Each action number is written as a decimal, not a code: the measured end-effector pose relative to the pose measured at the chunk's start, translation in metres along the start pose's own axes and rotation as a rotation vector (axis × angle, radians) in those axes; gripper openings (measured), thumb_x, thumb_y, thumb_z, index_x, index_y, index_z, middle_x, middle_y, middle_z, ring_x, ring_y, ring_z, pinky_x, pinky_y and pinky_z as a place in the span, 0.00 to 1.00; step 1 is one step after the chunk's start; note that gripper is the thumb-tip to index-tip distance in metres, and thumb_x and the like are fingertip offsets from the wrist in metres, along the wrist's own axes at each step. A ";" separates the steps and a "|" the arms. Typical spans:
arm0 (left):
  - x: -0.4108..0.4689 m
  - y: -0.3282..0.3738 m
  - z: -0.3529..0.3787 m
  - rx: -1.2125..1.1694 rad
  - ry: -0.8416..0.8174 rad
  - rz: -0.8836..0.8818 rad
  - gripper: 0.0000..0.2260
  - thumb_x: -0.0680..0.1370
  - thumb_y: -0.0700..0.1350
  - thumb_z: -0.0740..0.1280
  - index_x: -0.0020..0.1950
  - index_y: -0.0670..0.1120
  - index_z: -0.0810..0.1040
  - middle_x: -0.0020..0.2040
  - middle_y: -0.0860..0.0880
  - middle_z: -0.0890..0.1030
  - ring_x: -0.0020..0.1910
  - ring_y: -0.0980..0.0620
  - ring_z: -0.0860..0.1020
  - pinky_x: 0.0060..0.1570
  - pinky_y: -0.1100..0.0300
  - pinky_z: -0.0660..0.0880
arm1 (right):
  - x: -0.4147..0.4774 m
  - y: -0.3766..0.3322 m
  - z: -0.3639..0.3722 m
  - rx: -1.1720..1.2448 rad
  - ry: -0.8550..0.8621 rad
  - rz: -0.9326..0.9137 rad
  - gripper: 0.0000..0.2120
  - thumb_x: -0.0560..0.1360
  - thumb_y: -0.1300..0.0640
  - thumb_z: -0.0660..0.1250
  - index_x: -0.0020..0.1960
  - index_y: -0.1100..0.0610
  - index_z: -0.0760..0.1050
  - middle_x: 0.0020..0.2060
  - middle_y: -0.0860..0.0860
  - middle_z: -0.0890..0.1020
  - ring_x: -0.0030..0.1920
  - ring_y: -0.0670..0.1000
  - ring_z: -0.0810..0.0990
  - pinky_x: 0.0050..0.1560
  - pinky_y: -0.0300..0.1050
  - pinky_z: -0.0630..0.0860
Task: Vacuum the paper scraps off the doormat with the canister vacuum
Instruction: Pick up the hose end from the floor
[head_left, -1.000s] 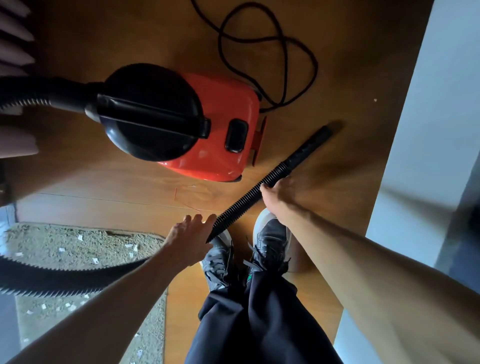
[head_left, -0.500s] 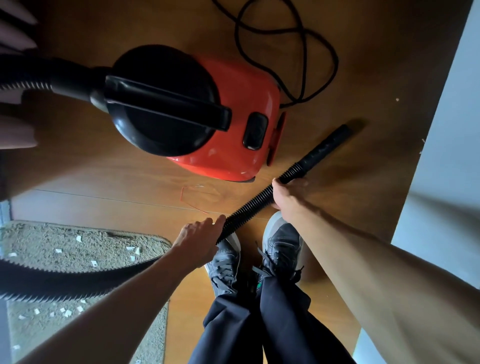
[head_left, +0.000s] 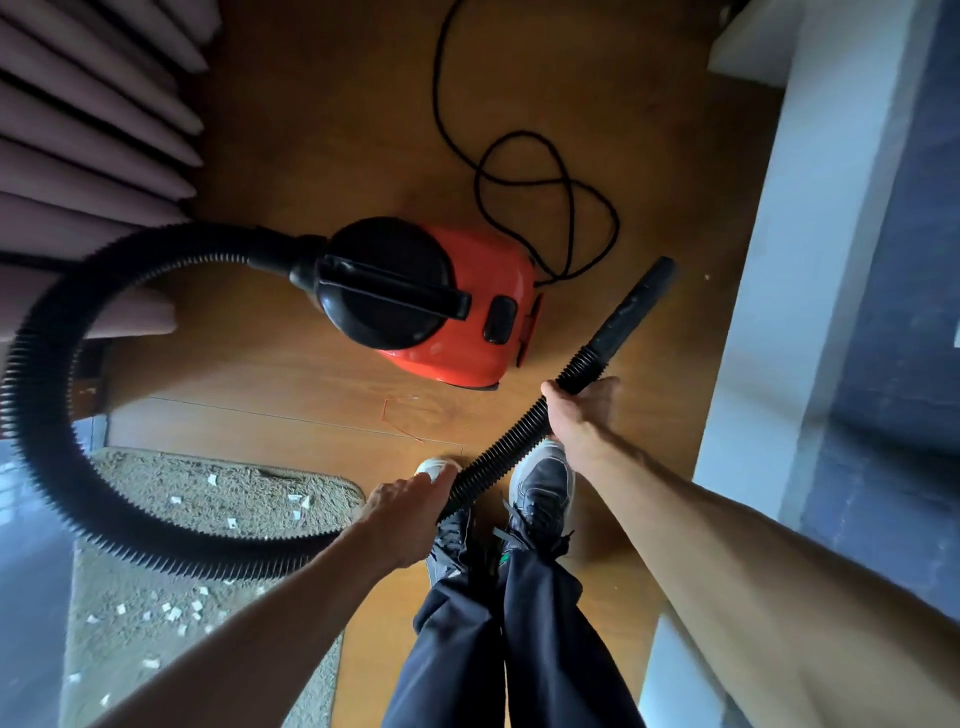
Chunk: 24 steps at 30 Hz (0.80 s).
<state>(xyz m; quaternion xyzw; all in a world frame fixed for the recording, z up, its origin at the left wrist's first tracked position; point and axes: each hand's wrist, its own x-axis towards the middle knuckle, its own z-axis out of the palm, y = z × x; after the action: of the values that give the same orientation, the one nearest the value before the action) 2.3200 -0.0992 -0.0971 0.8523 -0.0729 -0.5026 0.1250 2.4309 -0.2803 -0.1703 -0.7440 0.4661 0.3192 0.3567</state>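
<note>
- The red canister vacuum (head_left: 483, 296) sits on the wooden floor (head_left: 322, 130), with its black lid and carry handle facing up.
- Its ribbed black hose (head_left: 41, 364) leaves the vacuum's left end, loops wide to the left and returns below the vacuum.
- The right hand (head_left: 576, 410) grips the hose just below the vacuum's right end, next to the smooth nozzle tube (head_left: 636, 306), which angles up past the vacuum's right side.
- The left hand (head_left: 405, 512) holds the hose further below the vacuum.
- The beige doormat (head_left: 249, 499), strewn with white paper scraps (head_left: 174, 613), lies below and left of the vacuum, with the hose crossing it.
- The black power cord (head_left: 524, 182) lies looped above the vacuum's right end.
- Pleated curtains (head_left: 88, 119) hang to the vacuum's upper left.
</note>
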 end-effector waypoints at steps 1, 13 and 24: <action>-0.009 0.004 -0.007 -0.005 0.000 -0.005 0.30 0.78 0.39 0.64 0.78 0.49 0.56 0.58 0.45 0.79 0.54 0.44 0.81 0.45 0.55 0.73 | -0.021 -0.014 -0.014 -0.018 0.032 -0.032 0.28 0.69 0.50 0.72 0.61 0.61 0.64 0.45 0.55 0.81 0.41 0.55 0.80 0.44 0.45 0.79; -0.076 0.035 -0.075 -0.277 0.008 -0.076 0.31 0.75 0.33 0.63 0.75 0.44 0.56 0.58 0.42 0.78 0.53 0.43 0.80 0.42 0.55 0.74 | -0.141 -0.103 -0.083 -0.079 -0.054 -0.387 0.25 0.74 0.57 0.70 0.65 0.55 0.62 0.53 0.55 0.80 0.47 0.58 0.81 0.53 0.52 0.79; -0.112 0.051 -0.102 -0.436 0.366 -0.287 0.25 0.79 0.57 0.64 0.70 0.45 0.64 0.61 0.44 0.73 0.58 0.46 0.74 0.55 0.51 0.78 | -0.208 -0.167 -0.088 -0.329 -0.256 -0.790 0.33 0.76 0.50 0.69 0.73 0.58 0.57 0.67 0.58 0.72 0.64 0.59 0.75 0.64 0.56 0.74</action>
<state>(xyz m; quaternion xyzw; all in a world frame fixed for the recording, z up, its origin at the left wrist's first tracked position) 2.3552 -0.1057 0.0585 0.8832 0.1813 -0.3573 0.2437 2.5225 -0.2047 0.0843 -0.8662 0.0413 0.3180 0.3833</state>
